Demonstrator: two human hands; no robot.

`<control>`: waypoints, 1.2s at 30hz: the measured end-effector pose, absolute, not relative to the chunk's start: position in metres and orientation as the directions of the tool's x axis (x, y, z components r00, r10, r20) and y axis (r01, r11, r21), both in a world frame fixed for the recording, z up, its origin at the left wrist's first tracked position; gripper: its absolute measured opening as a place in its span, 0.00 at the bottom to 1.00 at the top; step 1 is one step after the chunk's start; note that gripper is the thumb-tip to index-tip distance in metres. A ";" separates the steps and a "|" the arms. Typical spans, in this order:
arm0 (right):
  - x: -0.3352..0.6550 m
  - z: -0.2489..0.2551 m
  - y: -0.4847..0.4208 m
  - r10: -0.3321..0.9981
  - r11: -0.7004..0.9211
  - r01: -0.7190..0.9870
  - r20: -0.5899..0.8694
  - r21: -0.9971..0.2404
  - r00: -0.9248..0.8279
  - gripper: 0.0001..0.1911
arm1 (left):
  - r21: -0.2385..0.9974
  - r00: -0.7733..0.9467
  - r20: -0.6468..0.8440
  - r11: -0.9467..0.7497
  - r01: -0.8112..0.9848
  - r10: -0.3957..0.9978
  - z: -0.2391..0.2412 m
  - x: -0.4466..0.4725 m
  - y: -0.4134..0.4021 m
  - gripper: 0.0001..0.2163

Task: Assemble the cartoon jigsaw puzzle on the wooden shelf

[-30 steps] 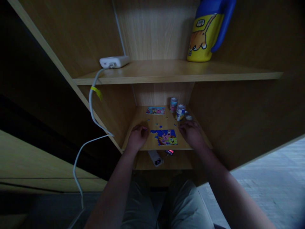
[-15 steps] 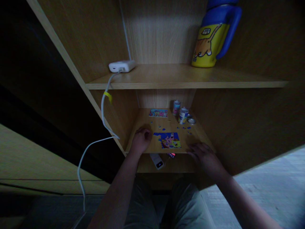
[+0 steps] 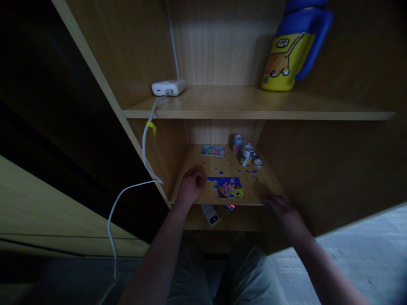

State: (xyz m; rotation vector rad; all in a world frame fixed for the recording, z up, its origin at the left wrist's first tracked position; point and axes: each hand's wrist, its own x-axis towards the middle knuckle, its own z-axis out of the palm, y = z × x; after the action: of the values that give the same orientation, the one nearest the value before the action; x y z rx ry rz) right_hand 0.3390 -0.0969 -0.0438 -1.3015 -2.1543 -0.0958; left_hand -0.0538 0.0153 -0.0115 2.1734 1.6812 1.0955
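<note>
A partly assembled jigsaw puzzle (image 3: 233,188) with cartoon figures lies on the middle shelf, its upper left side ragged. Just left of it rests my left hand (image 3: 191,186), fingers curled in; whatever may be inside them is hidden. To the puzzle's right, at the shelf's front edge, my right hand (image 3: 281,207) is slightly blurred, with fingers stretched out and nothing visible in them. Several loose puzzle pieces (image 3: 255,171) are scattered behind the assembled part. A second cartoon picture (image 3: 213,151) lies flat farther back.
Two small printed tins (image 3: 247,155) (image 3: 238,144) stand at the back right beside a round lid (image 3: 258,162). Above are a white charger (image 3: 168,87) with a hanging cable (image 3: 144,148) and a blue-yellow mug (image 3: 281,63). A pale device (image 3: 210,215) lies on the lower shelf.
My right hand has moved right, away from the puzzle. My left hand keeps its place beside it. The whole view has shifted slightly.
</note>
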 end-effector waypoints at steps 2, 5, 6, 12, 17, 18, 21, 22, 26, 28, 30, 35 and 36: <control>0.324 -0.037 -0.088 0.772 0.525 0.810 0.547 -0.263 -0.323 0.16 | 0.554 0.085 0.440 -0.344 0.758 0.894 -0.012 -0.054 0.016 0.05; 0.292 -0.026 -0.069 0.751 0.566 0.778 0.560 -0.272 -0.350 0.14 | 0.557 0.080 0.445 -0.346 0.755 0.892 -0.012 -0.054 0.016 0.05; 0.279 -0.023 -0.061 0.739 0.588 0.763 0.562 -0.269 -0.371 0.13 | 0.558 0.080 0.446 -0.347 0.754 0.891 -0.012 -0.054 0.016 0.05; 0.205 -0.001 -0.014 0.646 0.734 0.649 0.500 -0.199 -0.577 0.08 | 0.563 0.079 0.459 -0.359 0.744 0.885 -0.011 -0.053 0.013 0.06; 0.167 0.007 0.017 0.603 0.784 0.602 0.414 -0.151 -0.681 0.08 | 0.564 0.085 0.453 -0.359 0.744 0.888 -0.009 -0.052 0.012 0.06; 0.164 0.006 0.022 0.605 0.784 0.603 0.403 -0.150 -0.687 0.08 | 0.564 0.086 0.451 -0.358 0.744 0.889 -0.009 -0.052 0.012 0.06; 0.161 0.003 0.030 0.618 0.777 0.609 0.379 -0.160 -0.689 0.08 | 0.570 0.086 0.445 -0.356 0.741 0.891 -0.009 -0.052 0.011 0.06; 0.161 0.001 0.031 0.622 0.775 0.610 0.375 -0.166 -0.688 0.08 | 0.572 0.085 0.445 -0.356 0.739 0.892 -0.009 -0.052 0.011 0.06; 0.163 -0.003 0.033 0.627 0.775 0.602 0.368 -0.196 -0.687 0.06 | 0.580 0.089 0.443 -0.361 0.731 0.892 -0.010 -0.052 0.010 0.07; 0.163 -0.005 0.035 0.622 0.779 0.590 0.373 -0.210 -0.688 0.05 | 0.581 0.094 0.442 -0.365 0.727 0.892 -0.011 -0.052 0.011 0.07; 0.164 -0.005 0.036 0.617 0.784 0.579 0.384 -0.223 -0.687 0.05 | 0.582 0.097 0.440 -0.365 0.726 0.893 -0.013 -0.052 0.012 0.07; 0.182 0.001 0.040 0.640 0.761 0.594 0.453 -0.262 -0.620 0.08 | 0.584 0.102 0.423 -0.357 0.729 0.900 -0.013 -0.053 0.012 0.06; 0.189 0.002 0.041 0.657 0.744 0.611 0.471 -0.273 -0.589 0.09 | 0.584 0.105 0.419 -0.356 0.730 0.902 -0.012 -0.053 0.012 0.06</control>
State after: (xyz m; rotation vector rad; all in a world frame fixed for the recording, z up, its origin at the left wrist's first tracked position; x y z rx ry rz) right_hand 0.1893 0.0413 0.0024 -0.9534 -2.3860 0.1095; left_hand -0.0531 0.0117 -0.0123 2.1508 1.6276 1.0927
